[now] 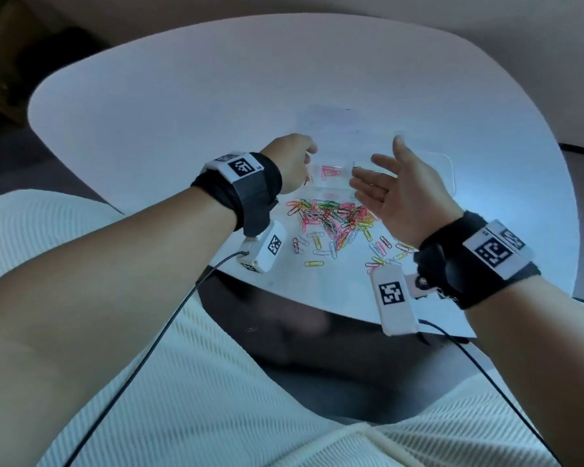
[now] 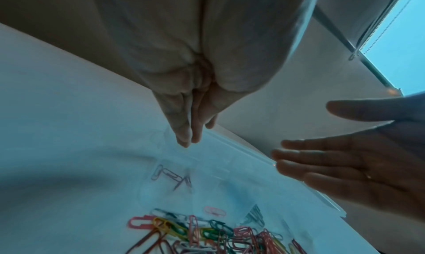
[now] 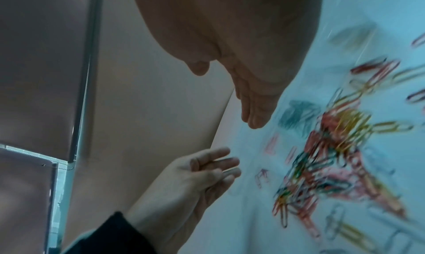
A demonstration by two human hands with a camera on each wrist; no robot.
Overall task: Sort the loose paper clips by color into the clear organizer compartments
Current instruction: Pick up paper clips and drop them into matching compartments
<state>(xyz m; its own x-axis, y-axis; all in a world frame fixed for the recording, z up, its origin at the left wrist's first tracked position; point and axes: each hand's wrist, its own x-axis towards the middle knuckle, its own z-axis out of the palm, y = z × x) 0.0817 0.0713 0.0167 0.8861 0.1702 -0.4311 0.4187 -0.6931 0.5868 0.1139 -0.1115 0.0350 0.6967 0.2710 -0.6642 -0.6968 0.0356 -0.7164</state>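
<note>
A pile of loose coloured paper clips (image 1: 331, 217) lies on the white table (image 1: 182, 112), with strays toward the front edge. Behind it sits the clear organizer (image 1: 449, 163); pink clips (image 1: 327, 171) fill one compartment. My left hand (image 1: 300, 156) hangs over the organizer's left end with its fingertips (image 2: 186, 139) pressed together; I cannot make out a clip between them. My right hand (image 1: 385, 176) hovers palm up with fingers spread over the organizer's middle, holding nothing. The left wrist view shows dark clips (image 2: 170, 176) and one pink clip (image 2: 215, 210) in separate compartments.
The table's front edge (image 1: 284, 291) runs just below the pile, with my lap in a white ribbed garment beneath it. One clip (image 1: 250, 329) lies on the dark floor. Black cables (image 1: 169, 325) trail from both wrist cameras. The table's far half holds nothing.
</note>
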